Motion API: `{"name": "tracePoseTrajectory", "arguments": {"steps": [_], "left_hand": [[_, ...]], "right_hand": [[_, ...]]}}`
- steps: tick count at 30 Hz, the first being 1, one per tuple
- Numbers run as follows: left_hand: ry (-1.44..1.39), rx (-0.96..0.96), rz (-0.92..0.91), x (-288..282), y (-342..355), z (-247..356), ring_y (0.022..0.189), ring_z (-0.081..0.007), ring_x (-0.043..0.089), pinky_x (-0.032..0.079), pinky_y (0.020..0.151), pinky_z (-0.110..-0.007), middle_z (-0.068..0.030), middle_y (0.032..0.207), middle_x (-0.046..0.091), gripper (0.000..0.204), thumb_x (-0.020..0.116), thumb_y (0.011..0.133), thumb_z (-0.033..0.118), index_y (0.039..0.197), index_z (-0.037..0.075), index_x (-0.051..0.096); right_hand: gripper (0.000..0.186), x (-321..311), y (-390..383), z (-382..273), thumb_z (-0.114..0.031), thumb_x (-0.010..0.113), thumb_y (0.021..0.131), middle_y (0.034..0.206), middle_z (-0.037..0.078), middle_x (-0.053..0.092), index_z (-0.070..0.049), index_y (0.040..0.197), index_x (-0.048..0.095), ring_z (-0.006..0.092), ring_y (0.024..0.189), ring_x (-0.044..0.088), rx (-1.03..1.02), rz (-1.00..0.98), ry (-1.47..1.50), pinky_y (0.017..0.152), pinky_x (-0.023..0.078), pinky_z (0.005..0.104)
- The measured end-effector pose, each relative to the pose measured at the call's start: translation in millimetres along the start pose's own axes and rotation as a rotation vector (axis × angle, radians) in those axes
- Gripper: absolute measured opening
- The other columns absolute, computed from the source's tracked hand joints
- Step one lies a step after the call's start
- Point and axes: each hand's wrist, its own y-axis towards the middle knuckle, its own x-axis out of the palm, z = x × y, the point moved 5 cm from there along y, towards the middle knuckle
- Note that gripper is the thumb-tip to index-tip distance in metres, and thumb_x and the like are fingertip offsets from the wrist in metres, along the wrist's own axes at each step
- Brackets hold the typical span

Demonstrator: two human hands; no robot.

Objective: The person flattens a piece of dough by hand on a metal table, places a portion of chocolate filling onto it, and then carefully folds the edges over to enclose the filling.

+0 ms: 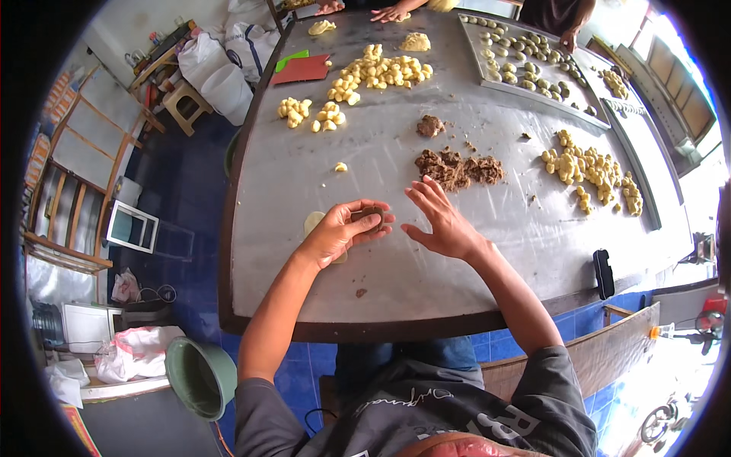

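Note:
My left hand [344,231] is closed around a small lump of brown filling [371,216], the thumb pressed on top of it. Pale flattened dough rounds [313,221] lie on the metal table, partly hidden beneath that hand. Just to the right, my right hand [440,221] is apart from it, fingers spread, nothing in it. Beyond its fingertips sits a crumbly heap of brown filling [457,169], with a smaller brown clump [431,126] behind. A small dough piece [340,167] rests farther left, and a brown crumb [361,292] lies near the front edge.
Piles of pale dough pieces [381,72] and yellowish dough pieces [590,169] occupy the metal table [381,282]. A tray [487,72] holds rounded pieces at back right. Red [301,70] and green sheets lie far left. A black phone-like object [603,274] is near the right edge. Co-workers' hands [390,13] work opposite.

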Motion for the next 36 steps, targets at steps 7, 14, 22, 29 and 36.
{"name": "tracePoseTrajectory", "arguments": {"steps": [7,14,22,29,36], "left_hand": [[-0.076,0.064,-0.065,21,3,-13,0.106,-0.0179,0.062,0.051,0.096,-0.032,-0.0088,0.114,0.062,0.042,0.06,0.093,0.006,0.133,0.003,0.047],[-0.127,0.07,-0.099,36,-1,-9,0.101,-0.0143,0.062,0.05,0.094,-0.033,-0.0085,0.108,0.064,0.061,0.064,0.089,0.002,0.143,0.008,0.035],[-0.052,0.098,-0.112,36,-2,-11,0.097,-0.0108,0.062,0.05,0.091,-0.029,-0.0045,0.106,0.064,0.065,0.067,0.086,-0.003,0.142,0.009,0.036],[0.072,0.149,-0.135,41,-5,-6,0.099,-0.0107,0.061,0.05,0.089,-0.027,-0.005,0.106,0.064,0.067,0.07,0.083,-0.003,0.14,0.007,0.036],[0.111,0.147,-0.125,37,1,-11,0.099,-0.0112,0.062,0.05,0.089,-0.029,-0.0064,0.104,0.066,0.06,0.067,0.086,-0.001,0.138,0.006,0.038]], "right_hand": [[0.066,8,4,-37,-0.024,0.073,0.08,0.132,0.019,0.049,-0.001,0.135,0.044,0.0367,0.132,0.039,-0.208,-0.012,0.15,0.114,0.029,0.0468],[0.049,11,1,-36,-0.016,0.075,0.076,0.116,0.013,0.06,-0.003,0.119,0.054,0.0342,0.126,0.046,-0.225,0.129,0.175,0.115,0.024,0.052],[0.038,6,5,-44,-0.012,0.075,0.073,0.1,0.005,0.065,-0.007,0.108,0.059,0.0298,0.118,0.053,-0.237,0.055,0.21,0.116,0.021,0.0552],[0.037,8,4,-48,-0.009,0.075,0.072,0.096,0.003,0.064,-0.009,0.106,0.061,0.0248,0.118,0.054,-0.239,0.048,0.201,0.116,0.02,0.0575],[0.033,11,3,-42,-0.01,0.074,0.073,0.101,0.005,0.063,-0.009,0.104,0.06,0.0272,0.125,0.048,-0.258,0.077,0.161,0.115,0.019,0.0575]]}}
